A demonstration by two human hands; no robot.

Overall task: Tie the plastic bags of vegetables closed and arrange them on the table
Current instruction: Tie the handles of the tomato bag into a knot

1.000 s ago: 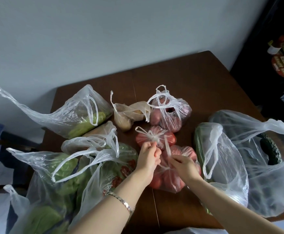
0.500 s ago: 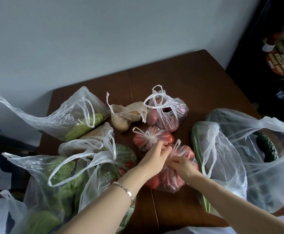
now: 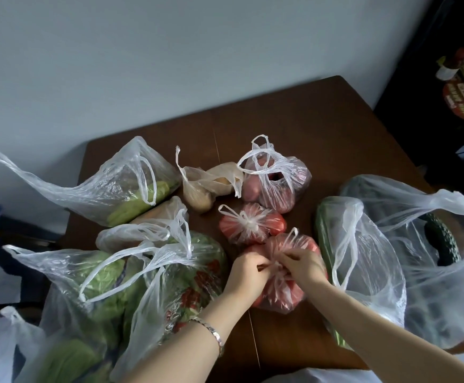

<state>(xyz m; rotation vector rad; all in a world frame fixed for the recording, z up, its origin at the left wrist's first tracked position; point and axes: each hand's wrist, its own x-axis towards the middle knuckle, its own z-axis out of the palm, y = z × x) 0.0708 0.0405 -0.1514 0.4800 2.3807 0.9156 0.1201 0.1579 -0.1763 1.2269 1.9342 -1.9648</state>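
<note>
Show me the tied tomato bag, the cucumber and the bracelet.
tied tomato bag point(image 3: 251, 223), head view, on the knot at its middle.
cucumber point(image 3: 443, 241), head view, on the middle of its dark bumpy skin.
bracelet point(image 3: 211, 329), head view, on the silver links across the wrist.

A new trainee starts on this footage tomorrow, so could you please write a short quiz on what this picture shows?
1. True or false: the small tomato bag just beyond the hands is already knotted.
2. Which bag do the left hand and right hand both pinch at its top? A: the potato bag. B: the near tomato bag. C: the cucumber bag.
3. Fill in: the bracelet is on the ___ wrist.
Key: 1 true; 2 B; 3 left.
</note>
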